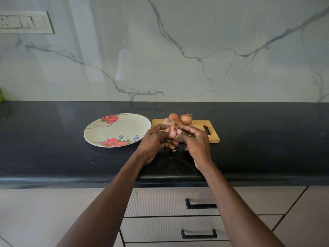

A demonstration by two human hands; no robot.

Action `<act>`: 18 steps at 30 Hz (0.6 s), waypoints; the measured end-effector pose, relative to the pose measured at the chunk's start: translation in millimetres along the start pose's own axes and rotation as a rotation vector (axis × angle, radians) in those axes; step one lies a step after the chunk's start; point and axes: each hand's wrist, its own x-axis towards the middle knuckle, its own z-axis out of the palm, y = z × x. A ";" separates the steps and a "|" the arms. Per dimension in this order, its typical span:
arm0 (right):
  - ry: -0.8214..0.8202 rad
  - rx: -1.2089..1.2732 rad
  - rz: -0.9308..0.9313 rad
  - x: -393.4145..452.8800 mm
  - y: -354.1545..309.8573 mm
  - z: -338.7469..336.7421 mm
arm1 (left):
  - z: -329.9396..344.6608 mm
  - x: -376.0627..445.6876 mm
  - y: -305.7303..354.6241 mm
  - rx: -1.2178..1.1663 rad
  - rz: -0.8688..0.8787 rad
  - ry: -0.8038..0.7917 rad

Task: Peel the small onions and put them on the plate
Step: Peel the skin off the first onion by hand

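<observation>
Black counter [53,157] — both grips pinch onion [172,133] between them: left hand [154,141], right hand [195,141].

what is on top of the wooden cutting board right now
Three unpeeled small onions sit near the far edge of the cutting board. The hands, holding another onion, cover its near left part, so anything there is hidden.

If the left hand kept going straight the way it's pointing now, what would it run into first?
Probably the wooden cutting board and the loose onion at its near-left corner. The left hand points up-right, away from the person, gripping an onion with the right hand. Depth is uncertain from one view.
</observation>
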 end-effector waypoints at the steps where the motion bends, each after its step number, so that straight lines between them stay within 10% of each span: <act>1: -0.005 0.003 -0.011 -0.6 -0.5 -0.2 | 0.1 -0.1 0.1 0.000 -0.004 0.000; 18: -0.014 -0.358 -0.362 -3.9 -0.4 5.9 | 1.0 -2.5 2.1 -0.007 0.013 0.012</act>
